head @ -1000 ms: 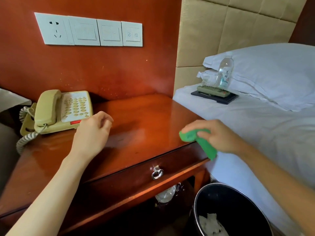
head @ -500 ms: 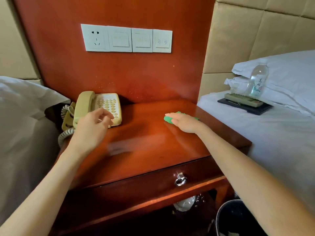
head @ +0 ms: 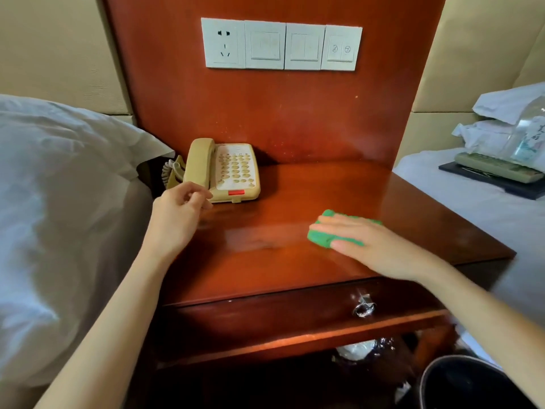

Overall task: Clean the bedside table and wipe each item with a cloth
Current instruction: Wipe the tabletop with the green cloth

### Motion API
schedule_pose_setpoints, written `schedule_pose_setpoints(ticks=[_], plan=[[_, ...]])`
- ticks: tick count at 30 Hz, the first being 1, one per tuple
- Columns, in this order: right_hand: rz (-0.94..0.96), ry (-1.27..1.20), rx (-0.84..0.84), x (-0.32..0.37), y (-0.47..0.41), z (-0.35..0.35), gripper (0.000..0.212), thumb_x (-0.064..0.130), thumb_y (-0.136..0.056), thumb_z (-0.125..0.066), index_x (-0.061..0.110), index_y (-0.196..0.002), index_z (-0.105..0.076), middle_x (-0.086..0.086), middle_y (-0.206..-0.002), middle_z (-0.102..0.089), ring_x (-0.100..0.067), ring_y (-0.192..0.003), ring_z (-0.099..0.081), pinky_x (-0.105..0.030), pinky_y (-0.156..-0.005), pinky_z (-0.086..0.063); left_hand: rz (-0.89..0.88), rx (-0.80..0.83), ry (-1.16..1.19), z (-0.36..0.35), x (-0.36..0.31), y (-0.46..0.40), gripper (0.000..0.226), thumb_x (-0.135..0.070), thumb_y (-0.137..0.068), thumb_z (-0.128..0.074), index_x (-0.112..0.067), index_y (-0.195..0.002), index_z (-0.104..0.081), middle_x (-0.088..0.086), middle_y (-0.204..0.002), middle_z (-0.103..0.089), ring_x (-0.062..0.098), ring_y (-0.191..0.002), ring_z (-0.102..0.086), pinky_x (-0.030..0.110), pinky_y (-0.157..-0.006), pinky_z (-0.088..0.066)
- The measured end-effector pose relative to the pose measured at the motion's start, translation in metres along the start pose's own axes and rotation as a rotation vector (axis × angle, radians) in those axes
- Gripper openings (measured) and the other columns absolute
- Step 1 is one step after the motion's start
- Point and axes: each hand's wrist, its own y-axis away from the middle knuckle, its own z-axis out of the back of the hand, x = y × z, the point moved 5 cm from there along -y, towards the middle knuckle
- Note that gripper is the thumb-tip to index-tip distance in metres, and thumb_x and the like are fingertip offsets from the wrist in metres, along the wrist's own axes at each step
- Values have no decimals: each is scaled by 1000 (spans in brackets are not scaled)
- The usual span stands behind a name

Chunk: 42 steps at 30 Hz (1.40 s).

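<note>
A red-brown wooden bedside table (head: 265, 261) fills the middle of the view. My right hand (head: 371, 246) lies flat with straight fingers on a green cloth (head: 321, 236), pressing it onto the tabletop right of centre. A beige telephone (head: 227, 169) with a coiled cord stands at the back left of the table. My left hand (head: 180, 211) hovers just in front of the phone's handset, fingers loosely curled, holding nothing.
A bed with a white pillow (head: 59, 202) lies to the left. On the right bed sit a black tray (head: 501, 181), a remote control (head: 495, 166) and a water bottle (head: 530, 137). A black waste bin (head: 460, 382) stands at bottom right; the drawer (head: 295, 314) is closed.
My right hand carried the cloth from the table's front right edge onto the top, then slid it toward me. My left hand stayed by the phone. The camera turned left.
</note>
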Motion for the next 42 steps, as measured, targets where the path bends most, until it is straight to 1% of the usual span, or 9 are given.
schedule_pose_setpoints(ticks=[4, 8, 11, 14, 18, 23, 29, 33, 42], plan=[[-252, 13, -64, -78, -12, 34, 41, 39, -101, -39, 54, -138, -31, 15, -156, -22, -8, -146, -9, -45, -118, -2, -43, -4, -62, -3, -1, 2, 24, -11, -94, -48, -20, -82, -67, -7, -73, -69, -5, -56, -63, 4, -48, -42], [-366, 9, -109, -124, -43, 53, 43, 41, -102, -35, 43, -145, -29, 8, -158, -22, -18, -147, -13, -43, -119, -12, -85, 12, -99, -4, -2, 6, 22, -12, -96, -48, -20, -85, -65, -6, -72, -69, 1, -62, -62, 2, -53, -39], [-462, 77, -130, -148, -73, 60, 46, 41, -103, -27, 37, -148, -24, 5, -159, -21, -22, -146, -17, -48, -118, -15, -134, 55, -129, -8, -3, 10, 23, -11, -97, -48, -19, -84, -64, -3, -69, -69, -4, -59, -59, 2, -55, -39], [-539, 114, -141, -170, -99, 66, 50, 44, -103, -24, 30, -150, -21, 2, -159, -21, -25, -146, -19, -49, -117, -17, -175, 73, -159, -9, -3, 11, 28, -10, -97, -47, -26, -80, -62, -4, -67, -67, 3, -57, -60, 11, -50, -44], [-619, 157, -166, -194, -128, 72, 53, 44, -103, -22, 24, -152, -16, -4, -160, -18, -29, -146, -18, -51, -117, -17, -188, 25, -249, -6, 2, 8, 26, -13, -96, -48, -27, -79, -60, -7, -61, -63, 21, -57, -64, 39, -55, -54], [-649, 184, -160, -210, -155, 77, 53, 46, -102, -18, 25, -151, -16, -4, -159, -20, -31, -145, -20, -54, -116, -17, -194, 4, -407, -9, -3, 4, 21, -25, -95, -45, -29, -79, -57, -8, -62, -63, 21, -57, -60, 41, -58, -52], [-584, 201, -129, -189, -198, 67, 50, 39, -104, -18, 25, -152, -17, -2, -159, -18, -28, -146, -17, -50, -118, -15, -219, 30, -528, -13, -6, -1, 17, -29, -91, -45, -27, -77, -56, -3, -58, -61, 28, -60, -58, 44, -59, -52], [-435, 190, -95, -141, -234, 43, 49, 39, -104, -19, 27, -152, -18, 0, -159, -19, -24, -146, -17, -49, -118, -15, -230, 9, -548, -12, -5, -2, 17, -29, -91, -46, -27, -77, -54, -6, -52, -56, 23, -56, -55, 39, -55, -49], [-146, 179, 84, -46, -262, -5, 48, 36, -104, -21, 32, -151, -15, 1, -161, -10, -21, -148, -4, -45, -120, -4, -175, 18, -558, -12, 5, -6, 16, -28, -94, -46, -24, -81, -56, -1, -62, -60, 28, -63, -57, 42, -60, -51]])
